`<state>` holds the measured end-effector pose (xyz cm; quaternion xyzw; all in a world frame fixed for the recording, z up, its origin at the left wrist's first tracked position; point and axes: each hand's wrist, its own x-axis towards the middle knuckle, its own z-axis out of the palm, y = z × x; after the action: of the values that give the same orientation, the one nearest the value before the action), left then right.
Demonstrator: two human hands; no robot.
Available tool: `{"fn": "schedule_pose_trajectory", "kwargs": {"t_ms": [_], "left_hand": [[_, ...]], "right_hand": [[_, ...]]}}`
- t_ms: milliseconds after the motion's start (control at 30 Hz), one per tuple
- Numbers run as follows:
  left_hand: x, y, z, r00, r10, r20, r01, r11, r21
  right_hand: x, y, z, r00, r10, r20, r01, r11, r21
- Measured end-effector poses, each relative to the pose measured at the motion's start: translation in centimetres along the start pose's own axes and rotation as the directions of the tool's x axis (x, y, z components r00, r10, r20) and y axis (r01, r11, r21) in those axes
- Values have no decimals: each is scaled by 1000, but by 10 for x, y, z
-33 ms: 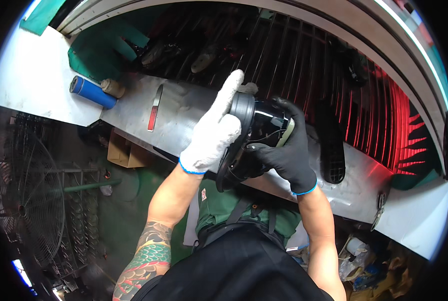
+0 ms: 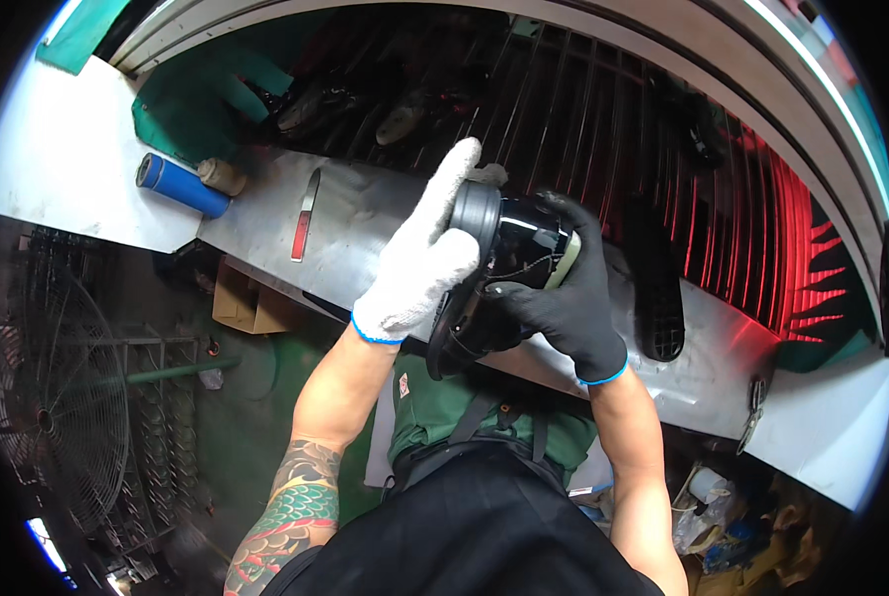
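A metal desk (image 2: 365, 214) runs across a workshop, with a large wire fan guard (image 2: 603, 109) lying behind it and glowing red at the right.

Over the desk's near edge, the person holds a black round motor housing (image 2: 504, 243) between both hands. The left hand (image 2: 419, 263), in a white knit glove, lies flat against the housing's left face with fingers (image 2: 454, 174) straight and together, pointing up. The right hand (image 2: 564, 298), in a black glove, wraps the housing from the right and below, fingers curled tight on it. On the desk to the left lie a blue cylinder (image 2: 181, 186), a small tan roll (image 2: 223, 176) touching it, and a red-handled knife (image 2: 305, 219) nearby. A black slotted handle (image 2: 658, 288) lies to the right. Another fan guard (image 2: 52, 397) stands on the floor at left.
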<state>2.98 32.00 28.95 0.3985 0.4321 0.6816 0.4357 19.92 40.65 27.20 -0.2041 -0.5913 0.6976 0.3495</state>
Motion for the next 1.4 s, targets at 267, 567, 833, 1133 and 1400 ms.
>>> {"fn": "schedule_pose_trajectory", "kwargs": {"t_ms": [267,567,833,1133,1400], "left_hand": [[-8,-27,14,956,55,-288,-195,852,-486],[-10,-4,12,995,64,-70,-63,998,11],[-36,48,14,920,369,133,-391,836,384],[-91,45,32,864,503,36,-472,783,405],[-105,35,22,812,580,-62,-530,778,337]], "right_hand": [[-2,3,-7,999,25,-35,-24,999,32],[-7,-5,0,999,-53,-4,52,991,-119],[-16,-43,2,767,-518,380,619,754,-222],[-48,-48,16,793,-366,487,573,720,-392],[-43,-60,28,725,-290,624,578,749,-324]]}}
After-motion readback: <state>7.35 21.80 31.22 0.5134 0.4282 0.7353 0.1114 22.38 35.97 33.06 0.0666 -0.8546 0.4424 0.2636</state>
